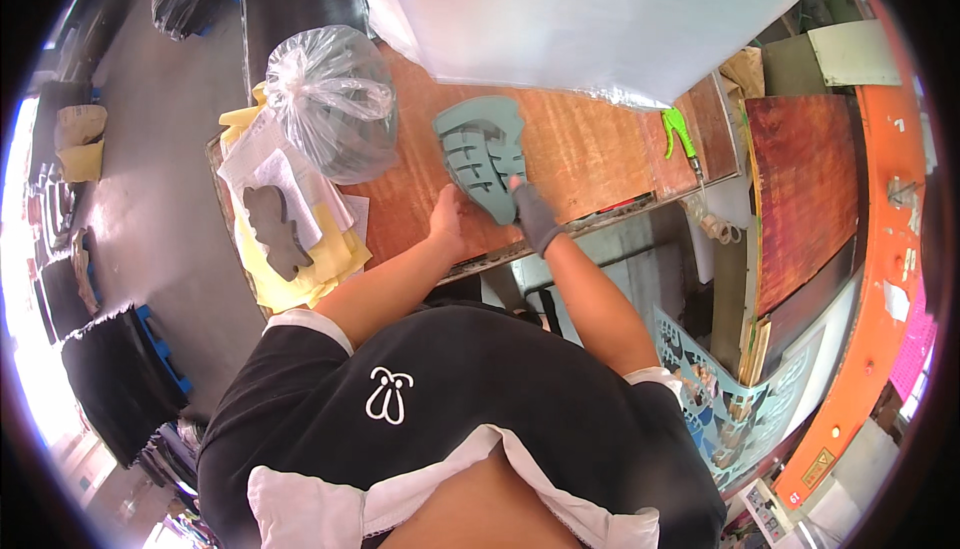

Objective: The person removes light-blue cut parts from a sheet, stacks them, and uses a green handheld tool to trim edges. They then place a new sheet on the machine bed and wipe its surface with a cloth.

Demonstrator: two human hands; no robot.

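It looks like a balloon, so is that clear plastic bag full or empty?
Not empty: the clear plastic bag bulges round, with something greyish showing through. Exactly how full, I can't tell.

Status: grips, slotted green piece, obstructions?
Right grip, gloved, holding slotted green piece by lower right side. Left grip, bare, by lower left; contact unclear. Piece over wooden tabletop. Filled clear bag to its left.

Grey-grn pc (478,112), orange-brn wood-grain tbl (590,159), lime-grn air gun (679,135), dk-grey glove (538,219)
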